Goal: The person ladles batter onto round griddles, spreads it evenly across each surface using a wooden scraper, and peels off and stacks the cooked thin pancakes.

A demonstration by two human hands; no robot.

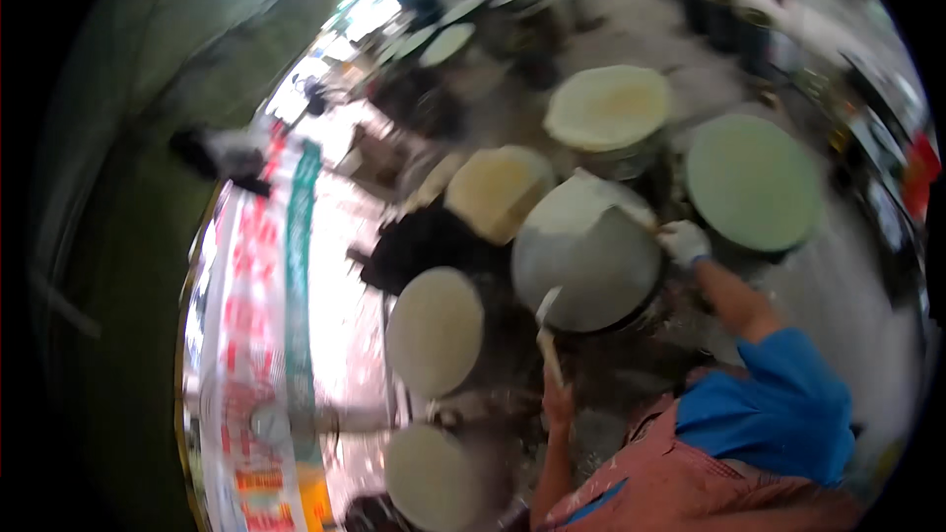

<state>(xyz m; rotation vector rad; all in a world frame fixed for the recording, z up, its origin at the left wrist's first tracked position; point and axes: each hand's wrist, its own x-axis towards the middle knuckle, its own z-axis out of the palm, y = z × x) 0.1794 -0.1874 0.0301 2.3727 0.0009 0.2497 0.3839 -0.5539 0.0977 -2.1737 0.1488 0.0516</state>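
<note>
My left hand (558, 402) is closed round the handle of a flat scraper (548, 337), whose pale blade points up over the near edge of a round grey griddle (581, 281). My right hand (684, 242), in a white glove, is closed at the right edge of a thin pale pancake (588, 205). That pancake covers the far part of the griddle, its near edge lifted and folded; the near part of the plate is bare. Blur hides the exact grip of the right fingers.
Beyond the griddle lie a browned pancake (500, 189) and a pale round (608, 105) on another plate. A greenish round (754, 182) is at right. Two more rounds (435, 331) are on the left, beside a dark heap (429, 248). A printed banner (258, 335) hangs further left.
</note>
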